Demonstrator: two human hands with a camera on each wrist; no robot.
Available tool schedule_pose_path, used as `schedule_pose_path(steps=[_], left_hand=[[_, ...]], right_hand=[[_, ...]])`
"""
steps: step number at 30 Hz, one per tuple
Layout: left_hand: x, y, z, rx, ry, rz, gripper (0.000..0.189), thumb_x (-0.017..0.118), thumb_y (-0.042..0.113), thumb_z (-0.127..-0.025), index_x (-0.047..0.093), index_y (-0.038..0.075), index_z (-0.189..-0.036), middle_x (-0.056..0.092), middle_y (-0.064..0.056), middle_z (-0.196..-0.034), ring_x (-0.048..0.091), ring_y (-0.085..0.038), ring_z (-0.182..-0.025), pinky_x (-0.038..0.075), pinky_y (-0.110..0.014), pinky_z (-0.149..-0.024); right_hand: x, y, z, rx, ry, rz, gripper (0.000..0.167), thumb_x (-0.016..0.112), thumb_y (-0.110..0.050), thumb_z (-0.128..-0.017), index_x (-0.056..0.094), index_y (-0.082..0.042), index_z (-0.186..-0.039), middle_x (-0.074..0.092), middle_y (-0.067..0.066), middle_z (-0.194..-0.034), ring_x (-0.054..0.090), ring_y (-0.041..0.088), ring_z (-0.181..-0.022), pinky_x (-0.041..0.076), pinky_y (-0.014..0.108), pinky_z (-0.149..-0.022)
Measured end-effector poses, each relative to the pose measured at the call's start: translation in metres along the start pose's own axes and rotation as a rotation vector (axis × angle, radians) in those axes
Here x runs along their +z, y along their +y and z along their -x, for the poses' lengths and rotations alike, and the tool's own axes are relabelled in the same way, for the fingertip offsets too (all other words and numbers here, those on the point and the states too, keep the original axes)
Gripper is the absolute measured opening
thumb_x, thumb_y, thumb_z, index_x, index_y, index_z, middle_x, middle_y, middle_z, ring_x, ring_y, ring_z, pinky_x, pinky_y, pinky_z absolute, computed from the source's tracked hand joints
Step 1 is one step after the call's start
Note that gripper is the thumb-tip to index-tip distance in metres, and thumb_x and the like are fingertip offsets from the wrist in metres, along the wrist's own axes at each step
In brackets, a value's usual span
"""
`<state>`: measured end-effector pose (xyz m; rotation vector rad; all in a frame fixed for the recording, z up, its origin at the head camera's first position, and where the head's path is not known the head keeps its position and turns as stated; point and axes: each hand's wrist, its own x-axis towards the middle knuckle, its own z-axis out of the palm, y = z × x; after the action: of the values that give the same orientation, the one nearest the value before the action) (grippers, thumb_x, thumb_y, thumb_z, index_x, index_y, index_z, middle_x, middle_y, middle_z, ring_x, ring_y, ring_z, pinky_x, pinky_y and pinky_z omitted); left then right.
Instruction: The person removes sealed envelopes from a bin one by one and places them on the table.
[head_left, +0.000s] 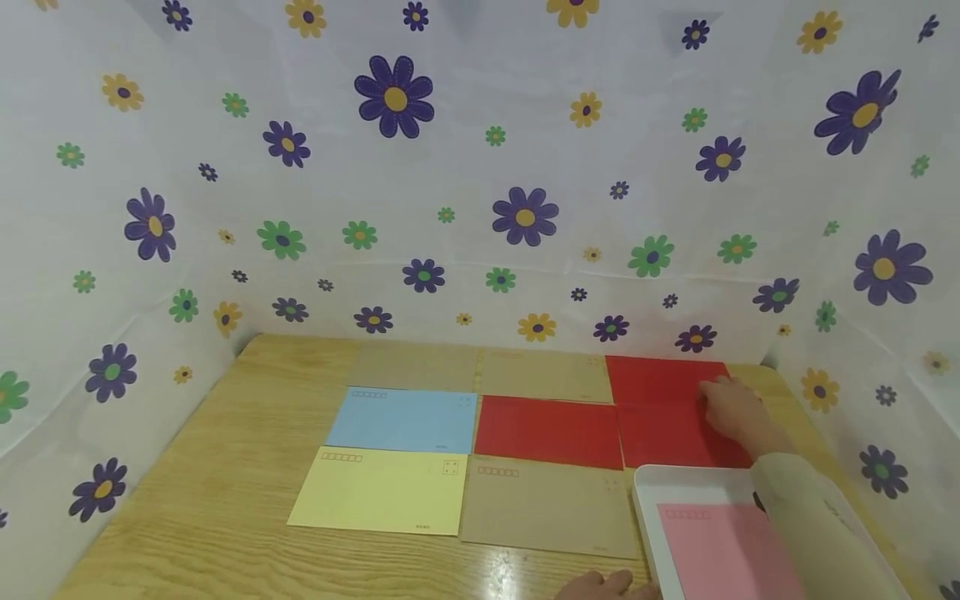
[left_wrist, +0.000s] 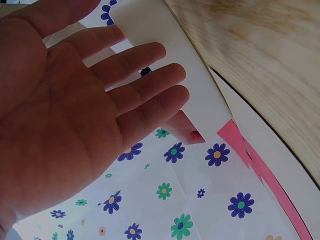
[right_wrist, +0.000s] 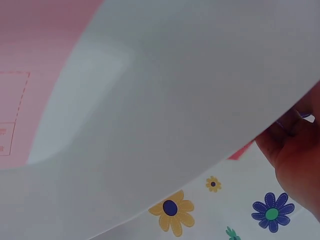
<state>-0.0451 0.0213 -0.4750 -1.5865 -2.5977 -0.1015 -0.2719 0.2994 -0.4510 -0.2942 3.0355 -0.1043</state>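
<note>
Two red envelopes [head_left: 660, 379] lie flat at the right of the rows, one behind the other, the nearer red envelope [head_left: 675, 442] just past the tray. My right hand [head_left: 738, 414] rests with its fingertips on their right ends; in the right wrist view the tray's side partly hides that hand [right_wrist: 300, 155]. Down at the front edge of the head view, my left hand [head_left: 603, 587] is beside the tray's left rim. Its fingers are extended and its palm holds nothing in the left wrist view [left_wrist: 75, 105]. A pink envelope [head_left: 720, 550] lies in the white tray [head_left: 652, 508].
Left of the red pair lie a blue envelope [head_left: 401, 421], a yellow envelope [head_left: 378, 492], another red envelope [head_left: 551, 431] and several brown envelopes [head_left: 547, 504]. They sit on a wooden table [head_left: 217, 467]. A flowered cloth [head_left: 465, 167] walls the back and sides.
</note>
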Motion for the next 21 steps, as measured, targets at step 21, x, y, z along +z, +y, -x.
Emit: schedule_pose_path(steps=[21], left_hand=[[0.004, 0.010, 0.000, -0.018, 0.045, -0.012, 0.038, 0.056, 0.051, -0.096, 0.057, 0.038, -0.132, 0.059, 0.018, -0.121, 0.048, 0.005, -0.084, 0.027, -0.010, -0.059]], right_hand=[[-0.008, 0.026, 0.040, -0.018, 0.066, -0.141, 0.014, 0.058, -0.004, -0.092, 0.059, 0.007, -0.102, 0.061, 0.016, -0.086, 0.056, 0.030, -0.079, 0.052, 0.049, -0.075]])
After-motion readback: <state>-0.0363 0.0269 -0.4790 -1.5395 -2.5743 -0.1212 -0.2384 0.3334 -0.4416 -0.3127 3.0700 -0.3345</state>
